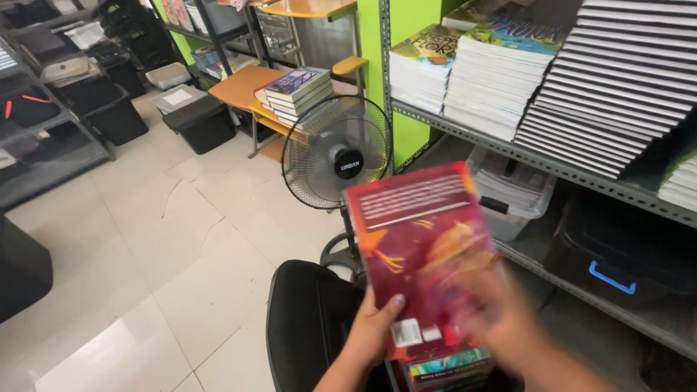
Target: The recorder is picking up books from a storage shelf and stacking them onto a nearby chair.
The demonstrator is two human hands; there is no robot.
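Head view: one red paperback (417, 247) stands upright near the middle, over more books (450, 366) held low — their count cannot be told. Left hand (374, 330) grips its lower left edge, thumb pressed on the cover. Right hand (497, 305) lies blurred over the lower right corner; whether its fingers are clamped I cannot tell. It looks light, thin and a little bendy with a glossy, slippery cover — best held by the edges or spine. One fan (336, 152) stands behind; three book stacks (501, 72) fill the shelf (508, 149) at far right.
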